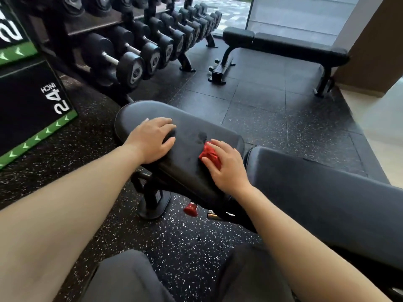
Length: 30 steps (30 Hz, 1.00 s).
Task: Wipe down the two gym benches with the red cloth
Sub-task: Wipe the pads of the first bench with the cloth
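Note:
The near black gym bench (187, 127) runs from the picture's middle down to the right, its seat pad in front of me and its longer back pad (327, 192) at the right. My left hand (152, 140) rests flat on the seat pad with its fingers spread. My right hand (224, 166) presses the crumpled red cloth (209, 154) onto the same pad, fingers curled over it. Damp smears show on the pad just above the cloth. The second black bench (294, 47) stands farther off at the upper right, by the window.
A rack of black dumbbells (139, 53) lines the upper left. A black and green plyo box (32, 110) stands at the left. A red knob (190, 209) sits on the near bench's frame underneath. A tan pillar (375, 44) rises at the right; speckled rubber floor lies between the benches.

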{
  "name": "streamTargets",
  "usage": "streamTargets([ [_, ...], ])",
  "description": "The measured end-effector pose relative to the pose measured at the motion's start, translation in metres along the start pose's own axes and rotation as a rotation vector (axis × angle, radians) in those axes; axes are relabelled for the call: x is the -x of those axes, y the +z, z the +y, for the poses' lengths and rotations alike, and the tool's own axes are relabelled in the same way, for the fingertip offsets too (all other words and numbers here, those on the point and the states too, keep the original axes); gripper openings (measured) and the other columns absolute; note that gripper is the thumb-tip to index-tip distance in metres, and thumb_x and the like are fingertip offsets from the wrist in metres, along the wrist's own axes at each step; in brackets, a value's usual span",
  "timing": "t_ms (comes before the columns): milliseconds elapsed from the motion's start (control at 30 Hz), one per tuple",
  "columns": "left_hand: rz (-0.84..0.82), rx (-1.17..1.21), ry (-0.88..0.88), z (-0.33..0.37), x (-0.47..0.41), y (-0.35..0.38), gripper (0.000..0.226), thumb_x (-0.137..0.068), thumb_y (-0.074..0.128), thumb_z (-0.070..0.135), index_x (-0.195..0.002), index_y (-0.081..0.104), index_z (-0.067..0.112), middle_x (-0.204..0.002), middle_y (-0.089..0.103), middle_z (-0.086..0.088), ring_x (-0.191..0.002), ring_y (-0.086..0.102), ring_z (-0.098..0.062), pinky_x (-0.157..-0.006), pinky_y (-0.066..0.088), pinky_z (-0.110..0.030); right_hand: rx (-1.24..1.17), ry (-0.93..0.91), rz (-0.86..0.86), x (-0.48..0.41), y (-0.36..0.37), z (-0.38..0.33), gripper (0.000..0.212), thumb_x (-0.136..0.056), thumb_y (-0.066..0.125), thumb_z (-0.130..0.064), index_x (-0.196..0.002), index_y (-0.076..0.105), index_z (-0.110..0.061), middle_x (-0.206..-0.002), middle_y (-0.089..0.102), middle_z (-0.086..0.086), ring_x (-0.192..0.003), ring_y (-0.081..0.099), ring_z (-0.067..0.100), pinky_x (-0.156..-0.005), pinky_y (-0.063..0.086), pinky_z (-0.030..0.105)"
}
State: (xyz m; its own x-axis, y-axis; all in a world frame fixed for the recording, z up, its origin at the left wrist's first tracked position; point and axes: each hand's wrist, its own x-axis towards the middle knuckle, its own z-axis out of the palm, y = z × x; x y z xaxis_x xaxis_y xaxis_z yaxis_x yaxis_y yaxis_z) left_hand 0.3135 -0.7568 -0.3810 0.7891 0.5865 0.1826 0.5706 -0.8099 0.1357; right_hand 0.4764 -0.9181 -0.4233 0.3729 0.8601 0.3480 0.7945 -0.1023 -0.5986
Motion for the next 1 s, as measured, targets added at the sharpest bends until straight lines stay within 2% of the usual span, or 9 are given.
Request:
streamTargets([
  [133,0.000,0.029,0.014,0.009,-0.007,0.005,0.044,-0.095,0.045,0.033,-0.136,0.048,0.018,-0.148,0.037,0.000,-0.139,0.029,-0.017,-0.116,0.015,-0.043,0.027,0.001,0.013,0.009,0.004,0.009,0.047,-0.088,0.049,-0.041,-0.128,0.056,-0.018,-0.138,0.051,0.001,-0.131,0.040,0.024,-0.110,0.029,0.045],
  [300,0.011,0.065,0.041,0.012,-0.010,0.008,0.044,-0.093,0.046,0.036,-0.136,0.048,0.027,-0.147,0.038,0.006,-0.138,0.030,-0.012,-0.117,0.014,-0.037,-0.046,0.021,0.026,-0.015,0.005,0.029,0.040,-0.087,0.051,-0.032,-0.121,0.061,-0.013,-0.130,0.056,0.006,-0.122,0.050,0.024,-0.104,0.037,0.047],
  [467,0.049,0.077,0.043,0.010,-0.012,0.011,0.043,-0.091,0.047,0.034,-0.134,0.050,0.028,-0.145,0.041,0.007,-0.137,0.032,-0.012,-0.117,0.016,-0.035,-0.022,0.112,0.069,-0.065,0.004,0.055,0.033,-0.089,0.057,-0.023,-0.119,0.062,-0.011,-0.130,0.057,0.009,-0.123,0.050,0.026,-0.107,0.035,0.044],
  [567,0.055,0.091,0.041,0.009,-0.012,0.011,0.049,-0.085,0.039,0.038,-0.131,0.054,0.028,-0.142,0.045,0.006,-0.134,0.036,-0.013,-0.115,0.018,-0.035,0.004,0.113,0.083,-0.076,0.004,0.059,0.031,-0.090,0.058,-0.022,-0.119,0.062,-0.011,-0.129,0.058,0.008,-0.121,0.051,0.026,-0.106,0.036,0.043],
  [700,0.049,0.102,0.040,0.011,-0.011,0.010,0.055,-0.081,0.034,0.041,-0.131,0.054,0.028,-0.142,0.044,0.006,-0.134,0.036,-0.014,-0.115,0.018,-0.035,-0.034,0.090,0.099,-0.048,0.002,0.047,0.032,-0.089,0.059,-0.022,-0.119,0.063,-0.012,-0.129,0.058,0.006,-0.123,0.049,0.020,-0.109,0.033,0.034],
  [867,0.041,0.101,0.043,0.009,-0.010,0.012,0.050,-0.085,0.040,0.038,-0.132,0.053,0.026,-0.143,0.044,0.004,-0.135,0.036,-0.015,-0.116,0.018,-0.038,-0.120,0.068,0.063,0.009,0.001,0.024,0.040,-0.087,0.054,-0.038,-0.122,0.061,-0.019,-0.132,0.055,-0.004,-0.128,0.044,0.010,-0.111,0.029,0.028],
  [1000,0.043,0.101,0.044,0.010,-0.011,0.013,0.044,-0.089,0.047,0.033,-0.133,0.052,0.026,-0.144,0.043,0.004,-0.136,0.033,-0.015,-0.117,0.017,-0.037,-0.134,0.050,0.075,0.006,0.001,0.026,0.036,-0.087,0.058,-0.031,-0.119,0.063,-0.017,-0.129,0.057,-0.003,-0.122,0.048,0.008,-0.107,0.032,0.021],
])
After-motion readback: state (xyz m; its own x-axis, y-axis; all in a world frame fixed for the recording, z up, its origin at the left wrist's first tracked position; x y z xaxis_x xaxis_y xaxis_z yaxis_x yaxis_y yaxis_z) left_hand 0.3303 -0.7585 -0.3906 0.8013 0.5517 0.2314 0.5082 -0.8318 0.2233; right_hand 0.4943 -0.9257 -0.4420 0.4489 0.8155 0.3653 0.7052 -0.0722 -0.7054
